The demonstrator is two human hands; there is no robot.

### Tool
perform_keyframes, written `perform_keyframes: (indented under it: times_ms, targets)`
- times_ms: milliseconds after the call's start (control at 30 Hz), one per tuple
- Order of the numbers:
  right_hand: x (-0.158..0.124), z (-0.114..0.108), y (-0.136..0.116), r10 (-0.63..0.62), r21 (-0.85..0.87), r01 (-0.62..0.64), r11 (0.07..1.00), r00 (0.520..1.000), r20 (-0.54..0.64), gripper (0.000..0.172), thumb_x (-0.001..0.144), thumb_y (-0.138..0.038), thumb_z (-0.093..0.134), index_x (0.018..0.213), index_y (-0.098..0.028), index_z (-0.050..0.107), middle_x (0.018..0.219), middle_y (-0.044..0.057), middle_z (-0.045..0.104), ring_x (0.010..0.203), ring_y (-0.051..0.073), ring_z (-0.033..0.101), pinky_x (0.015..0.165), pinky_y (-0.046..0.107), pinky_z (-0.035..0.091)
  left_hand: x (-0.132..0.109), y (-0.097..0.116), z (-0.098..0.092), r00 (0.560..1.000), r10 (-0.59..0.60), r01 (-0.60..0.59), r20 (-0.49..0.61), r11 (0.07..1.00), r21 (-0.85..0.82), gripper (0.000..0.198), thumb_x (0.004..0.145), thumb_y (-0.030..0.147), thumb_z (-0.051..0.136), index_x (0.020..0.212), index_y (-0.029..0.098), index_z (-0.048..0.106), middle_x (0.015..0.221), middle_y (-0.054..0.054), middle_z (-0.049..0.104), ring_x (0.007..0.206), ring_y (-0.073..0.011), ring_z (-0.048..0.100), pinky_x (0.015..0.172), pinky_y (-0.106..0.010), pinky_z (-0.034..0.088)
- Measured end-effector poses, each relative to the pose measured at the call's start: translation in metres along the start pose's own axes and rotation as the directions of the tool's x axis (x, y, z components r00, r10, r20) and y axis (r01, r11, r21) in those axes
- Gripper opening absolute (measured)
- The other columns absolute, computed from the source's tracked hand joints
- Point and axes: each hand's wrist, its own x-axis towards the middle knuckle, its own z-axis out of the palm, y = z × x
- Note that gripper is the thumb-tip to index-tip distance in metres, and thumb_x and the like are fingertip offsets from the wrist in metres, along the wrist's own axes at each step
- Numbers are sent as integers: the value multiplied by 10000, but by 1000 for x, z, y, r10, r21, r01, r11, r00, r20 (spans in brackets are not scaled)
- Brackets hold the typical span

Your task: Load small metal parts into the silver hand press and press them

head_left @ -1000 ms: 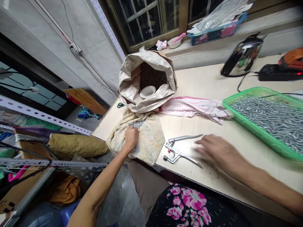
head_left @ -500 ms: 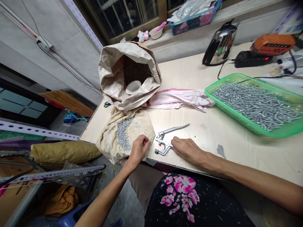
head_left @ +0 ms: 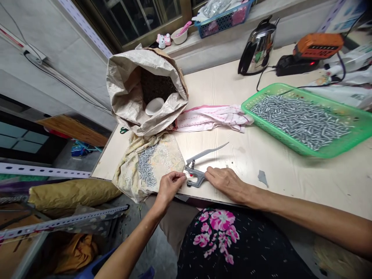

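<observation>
Gripping the lower handle of the hand pliers (head_left: 200,178) near the bench's (head_left: 247,151) front edge, your right hand (head_left: 226,182) seems to steady them, head leftward, probably within your left hand's (head_left: 168,188) reach. Small metal pieces (head_left: 147,166) lie on the cloth (head_left: 171,155) at the front left corner, presumably for easy picking. Your right fingers curl, forearm low; left thumb and fingertips press together beside the pliers' head, and I cannot tell what they pinch, if anything.
</observation>
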Motion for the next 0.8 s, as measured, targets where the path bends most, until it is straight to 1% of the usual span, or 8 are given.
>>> perform_keyframes:
  times_ms: [67,167,333,433,533,633,700,800]
  targets:
    - [-1,-1,1,-3,-1,3,1000,1000,-19,232,932,-18,343,875,-162,516,805,29,542,641,133,464,516,308,202,-2,-4,5,1000,6,-5,-21,1000,19,315,621,408,754,760,129,707,629,-3,657,558,-106,552,531,-205,406]
    - [-1,-2,2,-11,17,11,1000,1000,-12,242,940,-30,331,880,-161,526,806,30,544,634,128,462,511,302,223,-1,-7,8,1000,12,-11,-26,998,54,307,624,409,746,755,134,707,663,-14,678,588,-116,570,549,-208,414]
    - [-1,-2,2,-11,29,11,1000,1000,-3,272,934,-24,313,886,-159,544,818,40,550,641,132,476,509,309,240,3,-2,10,1000,3,-6,22,989,147,297,648,414,727,749,135,715,690,-32,699,623,-139,600,567,-220,426]
    - [0,-3,1,-3,60,2,998,1000,4,270,930,-17,317,883,-159,542,817,40,543,643,130,474,512,308,234,6,-2,12,999,-25,18,42,989,150,281,626,392,739,724,129,714,656,-28,683,596,-128,579,552,-217,412]
    - [0,-6,2,13,81,-18,997,998,54,245,927,-14,339,899,-158,536,840,44,550,648,128,468,519,306,211,9,-1,13,992,-107,101,69,990,98,276,602,370,762,709,123,704,609,-6,650,521,-90,512,498,-199,374]
    - [1,-11,5,34,135,-50,990,992,119,223,914,-8,364,923,-159,528,871,48,563,647,130,456,533,301,205,15,2,13,961,-235,227,144,971,73,276,588,353,786,692,116,690,552,15,609,457,-69,461,452,-193,357]
    - [1,-13,7,40,201,-68,977,989,140,215,912,-13,367,933,-161,521,885,46,566,659,134,454,550,295,221,20,7,12,937,-293,280,192,956,92,267,577,330,805,667,114,675,517,22,587,446,-71,470,450,-195,376]
    - [2,-10,12,30,264,-69,962,988,151,199,920,-29,362,923,-161,512,894,44,564,662,133,444,556,291,225,29,14,10,906,-345,311,247,936,166,252,564,291,823,636,114,657,478,24,572,445,-80,497,472,-202,413]
